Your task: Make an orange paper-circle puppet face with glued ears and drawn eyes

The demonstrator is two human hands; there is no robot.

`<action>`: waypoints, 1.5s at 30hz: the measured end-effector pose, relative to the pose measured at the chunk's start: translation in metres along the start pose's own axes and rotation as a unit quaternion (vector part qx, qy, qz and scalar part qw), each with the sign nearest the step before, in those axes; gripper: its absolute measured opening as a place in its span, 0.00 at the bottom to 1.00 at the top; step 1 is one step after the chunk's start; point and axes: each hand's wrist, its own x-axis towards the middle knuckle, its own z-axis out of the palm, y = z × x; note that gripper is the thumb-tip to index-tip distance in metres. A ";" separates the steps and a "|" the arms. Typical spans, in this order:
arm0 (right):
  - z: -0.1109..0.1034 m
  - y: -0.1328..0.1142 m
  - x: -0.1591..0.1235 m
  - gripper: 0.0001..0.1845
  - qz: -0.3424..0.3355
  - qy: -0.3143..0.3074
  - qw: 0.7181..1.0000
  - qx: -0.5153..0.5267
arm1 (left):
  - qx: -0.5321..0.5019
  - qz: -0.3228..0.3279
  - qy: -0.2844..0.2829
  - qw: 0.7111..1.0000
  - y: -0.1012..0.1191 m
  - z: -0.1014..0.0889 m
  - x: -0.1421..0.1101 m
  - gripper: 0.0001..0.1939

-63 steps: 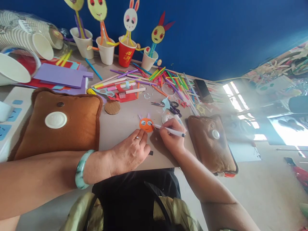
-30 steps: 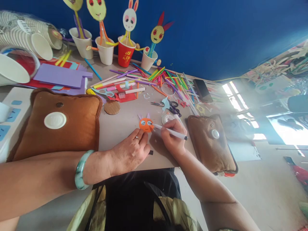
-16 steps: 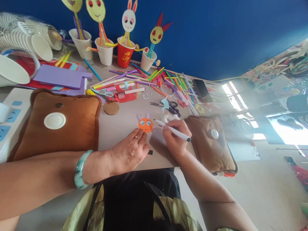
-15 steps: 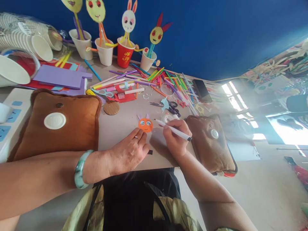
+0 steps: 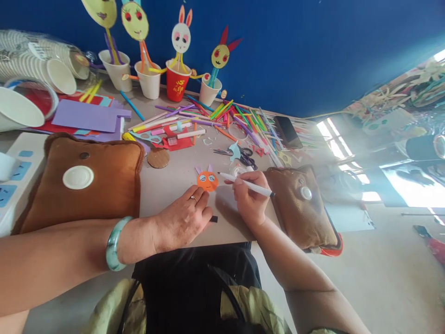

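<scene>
An orange round paper face (image 5: 207,181) with stuck-on eyes, a thin drawn mouth and two purple ears lies on the table. The fingertips of my left hand (image 5: 184,214) are closed over its lower edge. From under that hand pokes a short black piece (image 5: 214,219), which looks like a marker cap. My right hand (image 5: 251,197) grips a white marker (image 5: 255,187) in a writing hold. Its dark tip points left, just beside the face and apart from it. Behind the right hand sit a tape roll (image 5: 239,170) and black scissors (image 5: 247,158) with a light blue paper scrap.
Brown cushions lie at left (image 5: 99,204) and right (image 5: 304,208). A cardboard disc (image 5: 158,158), a pile of coloured sticks (image 5: 222,116) and a phone (image 5: 288,131) lie farther back. Puppets in paper cups (image 5: 178,86) line the blue wall. Purple paper (image 5: 85,115) and stacked cups (image 5: 38,69) are at left.
The view has tilted slightly. Both hands keep nearly the same place by the orange face, and the marker tip still hovers at its right.
</scene>
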 end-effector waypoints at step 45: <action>0.006 -0.006 0.003 0.03 -0.047 -0.133 0.985 -0.100 | 0.030 -0.006 0.005 1.000 0.004 -0.001 0.001 0.16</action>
